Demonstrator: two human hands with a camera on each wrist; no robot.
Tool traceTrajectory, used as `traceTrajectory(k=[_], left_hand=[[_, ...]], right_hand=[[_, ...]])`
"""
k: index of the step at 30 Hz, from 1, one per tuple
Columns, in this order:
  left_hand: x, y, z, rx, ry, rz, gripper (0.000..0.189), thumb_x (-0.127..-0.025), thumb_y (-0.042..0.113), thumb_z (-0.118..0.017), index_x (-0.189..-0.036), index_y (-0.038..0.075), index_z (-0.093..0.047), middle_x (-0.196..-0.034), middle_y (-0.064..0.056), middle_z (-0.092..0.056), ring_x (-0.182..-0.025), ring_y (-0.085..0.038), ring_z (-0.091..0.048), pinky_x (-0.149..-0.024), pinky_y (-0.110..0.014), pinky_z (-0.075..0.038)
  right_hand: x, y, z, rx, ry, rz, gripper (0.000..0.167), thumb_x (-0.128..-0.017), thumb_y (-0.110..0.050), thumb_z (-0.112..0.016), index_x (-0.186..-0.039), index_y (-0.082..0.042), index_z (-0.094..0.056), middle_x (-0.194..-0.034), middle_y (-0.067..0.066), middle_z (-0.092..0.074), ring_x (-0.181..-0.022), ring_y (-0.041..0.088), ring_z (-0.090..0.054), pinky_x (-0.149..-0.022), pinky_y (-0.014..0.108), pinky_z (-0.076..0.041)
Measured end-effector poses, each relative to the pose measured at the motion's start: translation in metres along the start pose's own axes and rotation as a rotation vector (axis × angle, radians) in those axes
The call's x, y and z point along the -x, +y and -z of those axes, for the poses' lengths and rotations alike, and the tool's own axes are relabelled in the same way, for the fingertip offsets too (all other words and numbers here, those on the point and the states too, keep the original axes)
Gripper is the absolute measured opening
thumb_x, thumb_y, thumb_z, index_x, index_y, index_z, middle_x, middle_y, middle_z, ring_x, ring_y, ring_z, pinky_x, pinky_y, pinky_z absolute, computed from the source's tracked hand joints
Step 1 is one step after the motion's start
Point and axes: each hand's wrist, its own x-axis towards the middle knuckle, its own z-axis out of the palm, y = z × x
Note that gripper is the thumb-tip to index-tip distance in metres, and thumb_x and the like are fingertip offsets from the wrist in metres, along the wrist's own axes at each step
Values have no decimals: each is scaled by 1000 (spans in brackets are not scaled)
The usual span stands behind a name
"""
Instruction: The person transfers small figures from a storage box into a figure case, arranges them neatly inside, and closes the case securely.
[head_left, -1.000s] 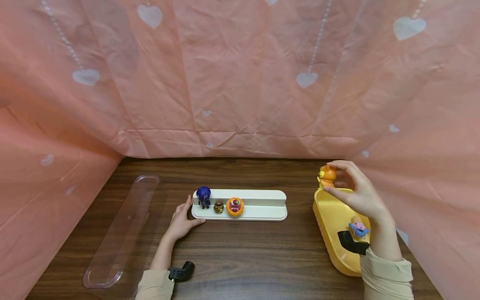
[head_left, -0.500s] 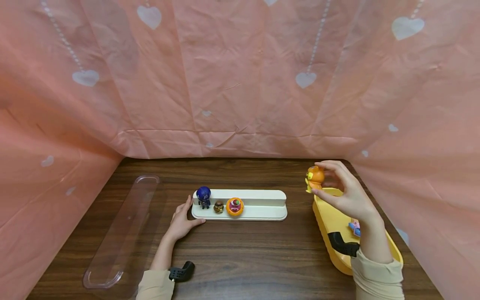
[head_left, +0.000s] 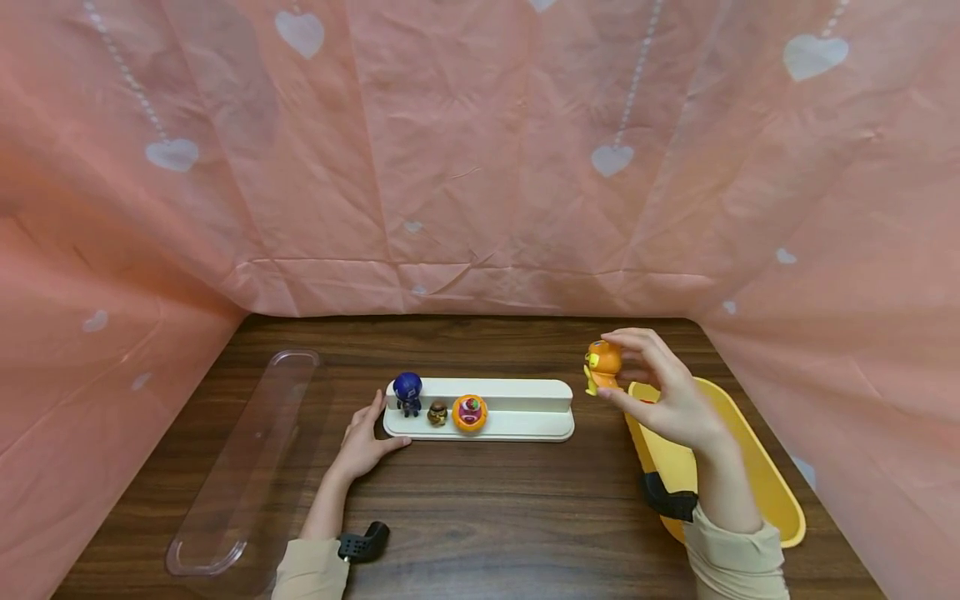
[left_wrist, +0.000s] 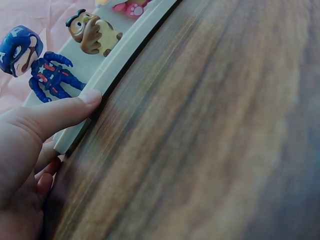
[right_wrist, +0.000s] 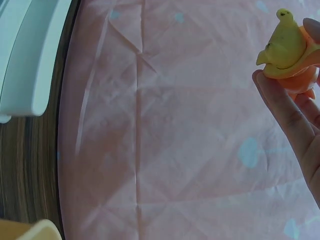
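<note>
A wood-grain table (head_left: 525, 517) bears a clear plastic piece (head_left: 243, 467), white stand (head_left: 525, 426) and yellow tub (head_left: 675, 458).

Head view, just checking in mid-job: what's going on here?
A person's right hand holds up an orange-and-yellow figure, between the white stand and the yellow bin in the head view. The left hand grips the stand's left end. Three toys are on the stand: a blue-headed figure, a small owl and a round orange toy. A clear plastic piece lies at the table's left.
</note>
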Motion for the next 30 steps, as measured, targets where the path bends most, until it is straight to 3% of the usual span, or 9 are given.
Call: traceTrajectory(k=[9, 18, 26, 30], left_hand=[[3, 1, -3, 23, 49, -74, 112, -76, 54, -79, -157, 5, -18, -144, -36, -30, -129, -56, -27, -103, -68, -23], [-3, 1, -1, 1, 3, -3, 106, -80, 39, -81, -157, 5, -16, -151, -32, -24, -135, -53, -23, -108, -65, -20], [-3, 1, -2, 1, 4, -3, 106, -79, 37, -82, -157, 5, -17, -151, -32, -26, -136, -51, -25, -108, -65, -21], [-3, 1, -2, 0, -2, 0, 107, -79, 38, -81, -157, 5, -16, -152, -31, -25, -136, -51, -23, -108, -65, -20]], right_hand=[[-6, 0, -12, -44, 3, 15, 69, -68, 24, -75, -130, 8, -52, -127, 18, -50, -105, 12, -58, -84, 20, -52], [-6, 10, -30, -80, 61, -33, 65, -70, 21, -75, -130, 5, -55, -129, 18, -51, -103, 11, -60, -83, 23, -53], [-3, 28, -60, -102, 112, -35, 63, -67, 22, -77, -126, 11, -57, -126, 24, -53, -99, 19, -64, -78, 24, -55], [-5, 18, -69, -90, 107, -67, 58, -68, 22, -76, -122, 15, -57, -126, 28, -52, -100, 22, -64, -77, 30, -57]])
